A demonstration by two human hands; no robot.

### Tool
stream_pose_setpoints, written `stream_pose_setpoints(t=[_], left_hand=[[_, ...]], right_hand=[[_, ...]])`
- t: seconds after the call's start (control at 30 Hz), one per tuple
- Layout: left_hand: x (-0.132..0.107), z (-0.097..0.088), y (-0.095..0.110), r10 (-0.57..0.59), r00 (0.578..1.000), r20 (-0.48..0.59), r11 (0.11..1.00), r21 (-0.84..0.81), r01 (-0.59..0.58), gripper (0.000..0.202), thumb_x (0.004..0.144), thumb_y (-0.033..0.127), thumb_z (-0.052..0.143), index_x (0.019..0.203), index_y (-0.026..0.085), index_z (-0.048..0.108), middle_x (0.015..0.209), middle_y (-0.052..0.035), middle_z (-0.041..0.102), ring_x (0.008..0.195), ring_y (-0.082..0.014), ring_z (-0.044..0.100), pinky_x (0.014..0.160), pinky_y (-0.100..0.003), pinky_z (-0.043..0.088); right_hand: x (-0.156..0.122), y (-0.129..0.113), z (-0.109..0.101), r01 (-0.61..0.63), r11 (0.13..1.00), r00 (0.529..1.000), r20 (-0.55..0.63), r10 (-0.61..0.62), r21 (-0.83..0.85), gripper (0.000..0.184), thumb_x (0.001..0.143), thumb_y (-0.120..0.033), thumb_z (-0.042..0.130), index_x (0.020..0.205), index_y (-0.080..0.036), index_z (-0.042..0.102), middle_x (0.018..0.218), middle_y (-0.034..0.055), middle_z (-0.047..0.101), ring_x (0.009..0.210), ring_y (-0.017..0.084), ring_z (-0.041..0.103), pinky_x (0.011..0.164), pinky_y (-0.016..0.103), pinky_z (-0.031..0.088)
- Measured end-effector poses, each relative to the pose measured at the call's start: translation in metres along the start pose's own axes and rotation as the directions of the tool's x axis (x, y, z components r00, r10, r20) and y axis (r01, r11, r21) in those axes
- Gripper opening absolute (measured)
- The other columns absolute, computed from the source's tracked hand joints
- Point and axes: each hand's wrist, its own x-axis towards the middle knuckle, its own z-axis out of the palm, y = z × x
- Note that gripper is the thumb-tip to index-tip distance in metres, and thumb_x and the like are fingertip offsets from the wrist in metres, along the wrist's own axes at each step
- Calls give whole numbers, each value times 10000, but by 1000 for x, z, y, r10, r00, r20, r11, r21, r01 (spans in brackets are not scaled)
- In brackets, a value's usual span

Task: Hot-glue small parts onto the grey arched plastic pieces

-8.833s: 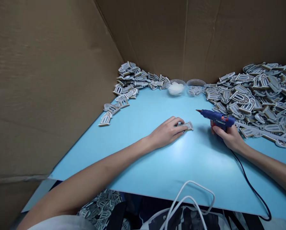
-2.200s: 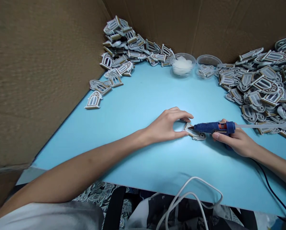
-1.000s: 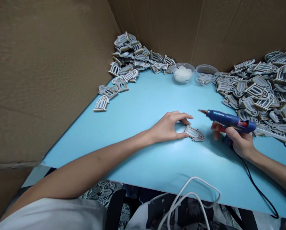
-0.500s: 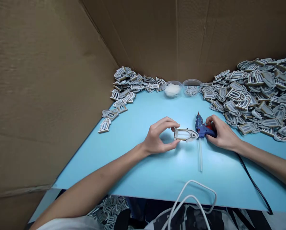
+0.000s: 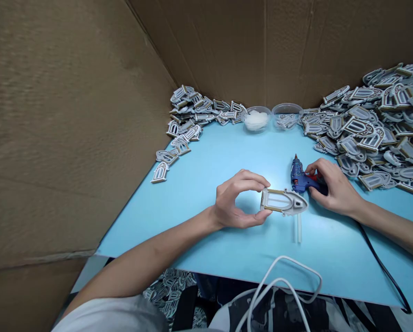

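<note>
Nearest, a white cable (image 5: 279, 295) loops over the front edge of the blue tabletop (image 5: 206, 166), and a black cord (image 5: 379, 258) runs off to the right. At centre, the left hand (image 5: 239, 199) pinches an arched window-shaped piece (image 5: 283, 201) by its rim, thumb below and fingers above, perhaps to keep its open middle unobstructed. A clear glue stick (image 5: 298, 228) lies beneath the piece. To the right, the right hand (image 5: 331, 184) curls its fingers around a blue hot glue gun (image 5: 301, 177), which rests on the table, nozzle pointing away. Farther off are two clear bowls (image 5: 256, 119) (image 5: 286, 119) and heaps of similar pieces (image 5: 189, 108) (image 5: 372, 133), apparently hemmed in by cardboard walls (image 5: 71, 138).
</note>
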Motion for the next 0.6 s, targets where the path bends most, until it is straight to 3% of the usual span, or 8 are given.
stream_pose_setpoints(t=[0.17, 0.27, 0.33, 0.4, 0.47, 0.6], left_hand=[[-2, 0, -1, -41, 999, -24, 999, -17, 40, 456, 814, 322, 800, 1191, 237, 557, 990, -57, 765, 821, -183, 751, 657, -307, 597], [-3, -1, -6, -126, 987, -100, 992, -34, 123, 430, 808, 278, 801, 1168, 221, 573, 1004, -66, 758, 862, -179, 734, 663, -288, 580], [-4, -3, -10, -208, 968, -139, 978, -18, 208, 407, 805, 273, 806, 1135, 216, 576, 1012, -68, 753, 855, -169, 718, 693, -295, 569], [-5, -4, -14, -286, 944, -166, 957, 1, 290, 390, 802, 276, 811, 1107, 211, 576, 1019, -72, 749, 833, -161, 706, 722, -308, 561], [-5, -5, -16, -335, 925, -180, 940, -3, 340, 380, 798, 266, 813, 1093, 204, 580, 1029, -80, 746, 825, -160, 701, 734, -315, 557], [-5, -6, -17, -347, 921, -177, 936, -7, 352, 380, 785, 220, 819, 1088, 205, 591, 1027, -75, 746, 841, -167, 703, 739, -318, 544]], right_hand=[[1, -2, 1, -85, 996, 995, 39, 86, -41, 312, 779, -292, 630, 1078, -206, 601, 933, 82, 647, 847, 278, 594, 760, 396, 409], [2, -5, -2, -241, 952, 970, 63, 233, 191, 396, 799, -354, 714, 1156, -210, 620, 920, 60, 677, 808, 252, 618, 702, 363, 445], [4, -8, -5, -329, 812, 938, 71, 339, 482, 362, 839, -427, 717, 1122, -219, 627, 912, 49, 700, 737, 220, 630, 643, 340, 466], [6, -10, -7, -344, 615, 905, 76, 419, 709, 318, 870, -495, 678, 1019, -218, 631, 883, 53, 722, 657, 198, 623, 607, 339, 478], [8, -12, -7, -332, 477, 882, 89, 463, 814, 325, 869, -525, 663, 944, -212, 626, 844, 61, 734, 585, 182, 594, 588, 348, 479], [9, -13, -6, -340, 374, 866, 132, 483, 863, 330, 822, -504, 698, 925, -197, 637, 832, 72, 752, 532, 164, 557, 559, 344, 454]])
